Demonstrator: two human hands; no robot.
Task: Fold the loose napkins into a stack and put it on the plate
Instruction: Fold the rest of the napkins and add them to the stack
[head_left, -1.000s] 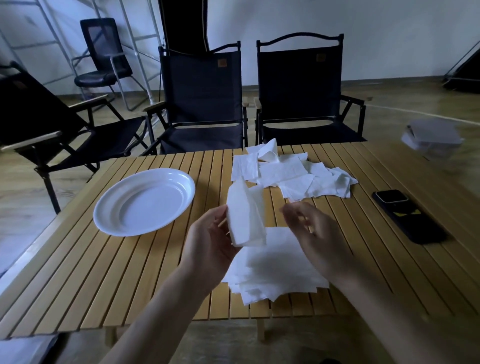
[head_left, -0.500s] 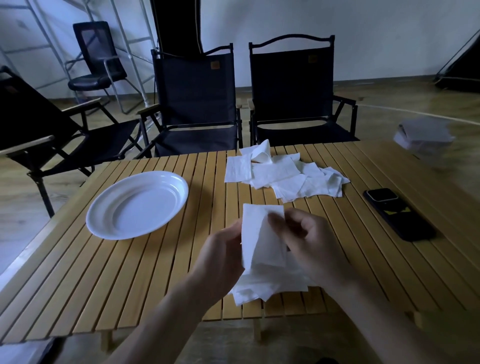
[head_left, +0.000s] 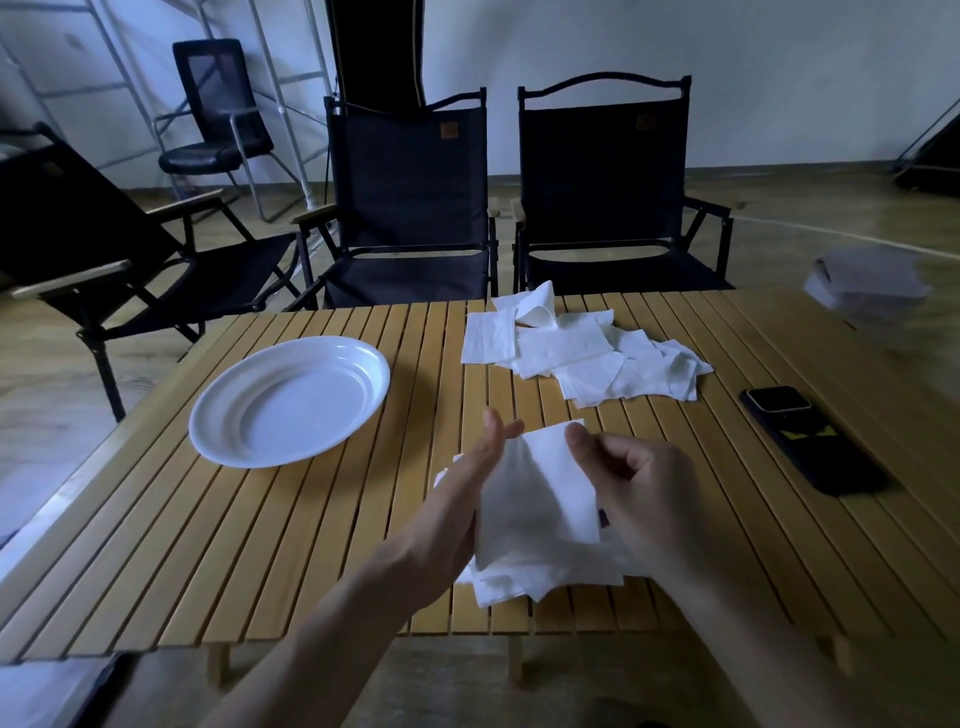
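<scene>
Step in hand: You were folding one napkin (head_left: 540, 493), held just above the stack (head_left: 519, 579) at the near edge of the bench (head_left: 311, 545).
Left grip: Your left grip (head_left: 467, 499) was spread, fingers straight, its palm laid along the napkin's left side.
Right grip: Your right grip (head_left: 639, 488) pinched the napkin's far right corner between thumb and curled fingers.
Doing it well: I judge you needed to bring corner onto corner, line up the edges, then run the flat palm along the crease. Thin paper slips and skews easily, so you needed to set it square on the stack.
Loose napkins: The pile (head_left: 582, 358) lay toward the far edge, right of the middle, with plenty unfolded, so the task looked well short of done.
Plate: The plate (head_left: 374, 364) sat toward the left edge, apart from the stack, with no napkins on it.
Writing: Small tan patches (head_left: 447, 130) on the chair backs were too small to read. The phone (head_left: 810, 447) near the right edge showed yellow marks and no legible words.
</scene>
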